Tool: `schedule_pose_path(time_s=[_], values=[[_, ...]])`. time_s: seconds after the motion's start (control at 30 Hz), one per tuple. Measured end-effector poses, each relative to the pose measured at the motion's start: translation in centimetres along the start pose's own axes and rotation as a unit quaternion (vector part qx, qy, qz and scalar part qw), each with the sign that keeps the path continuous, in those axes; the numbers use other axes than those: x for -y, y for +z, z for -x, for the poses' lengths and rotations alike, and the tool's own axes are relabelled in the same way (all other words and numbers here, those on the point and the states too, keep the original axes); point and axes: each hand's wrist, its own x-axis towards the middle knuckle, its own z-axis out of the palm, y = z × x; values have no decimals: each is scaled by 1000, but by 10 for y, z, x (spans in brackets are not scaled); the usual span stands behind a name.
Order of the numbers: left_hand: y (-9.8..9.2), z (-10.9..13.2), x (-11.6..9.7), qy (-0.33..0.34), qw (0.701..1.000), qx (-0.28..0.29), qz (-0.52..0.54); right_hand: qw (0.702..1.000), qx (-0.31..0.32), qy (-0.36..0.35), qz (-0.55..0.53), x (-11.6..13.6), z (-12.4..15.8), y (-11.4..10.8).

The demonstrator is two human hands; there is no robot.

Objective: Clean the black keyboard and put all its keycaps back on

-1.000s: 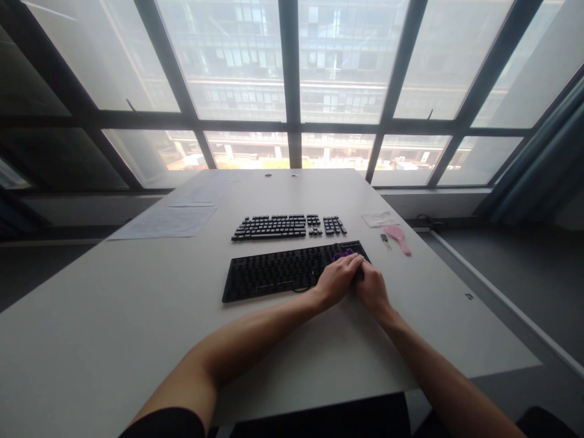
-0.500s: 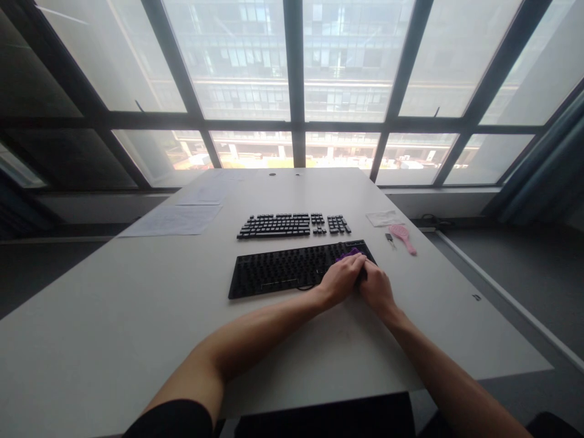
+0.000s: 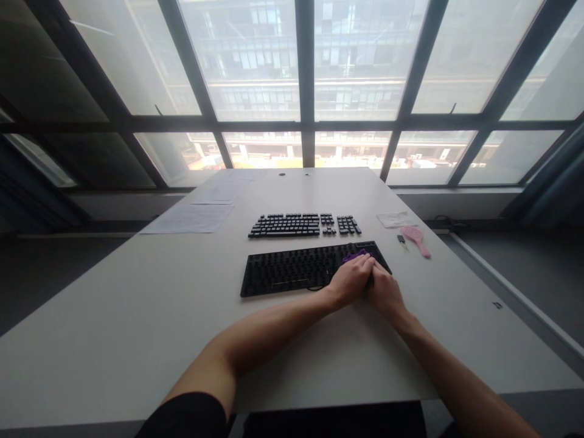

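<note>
A black keyboard base (image 3: 285,267), its keycaps off, lies slightly slanted on the white table. Over its right end, my left hand (image 3: 353,281) is closed on a purple cloth (image 3: 354,255) that pokes out past the fingertips. My right hand (image 3: 385,289) is curled at the keyboard's right edge, its fingertips meeting those of the left hand. What the right fingers grip is hidden from view. Behind the base, loose black keycaps (image 3: 285,225) are laid out in keyboard order, with a number block (image 3: 349,225) at the right.
At the right of the table (image 3: 150,316) lie a pink hairbrush (image 3: 414,238), a small dark tool with wire prongs (image 3: 402,241) and a clear plastic bag (image 3: 396,219). Paper sheets (image 3: 191,219) rest at the left. A small dark piece (image 3: 497,305) sits near the right edge.
The whole view has shifted a little, so everything sits farther right in the picture. Both hands stay over the keyboard's right end, with only slight movement.
</note>
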Motion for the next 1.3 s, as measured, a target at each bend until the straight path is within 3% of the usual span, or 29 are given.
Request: schedule_pose_path(time_s=[0.13, 0.23, 0.37, 0.5, 0.63, 0.77, 0.97, 1.1, 1.3], values=[[-11, -3, 3, -24, 999, 9, 27, 1000, -19, -14, -14, -1, -2, -1], [-29, -1, 6, -44, 999, 5, 29, 997, -54, -50, -32, 8, -4, -4], [-63, 11, 15, -52, 998, -26, 14, 989, -56, -129, -45, 35, -13, -2], [-87, 38, 32, -99, 994, -48, -18, 980, -19, -194, -40, 65, -27, 17], [-90, 72, 51, -151, 987, -34, -31, 975, 39, -219, -27, 82, -28, 48], [-84, 98, 62, -158, 987, -11, -16, 971, 70, -228, -22, 85, -17, 69], [-83, 105, 62, -148, 989, -1, 9, 968, 89, -232, -34, 81, -15, 63], [-93, 107, 55, -131, 991, -6, 6, 966, 80, -238, -57, 87, -15, 53], [-112, 121, 60, -157, 987, -9, -16, 959, 74, -271, -46, 101, -11, 69]])
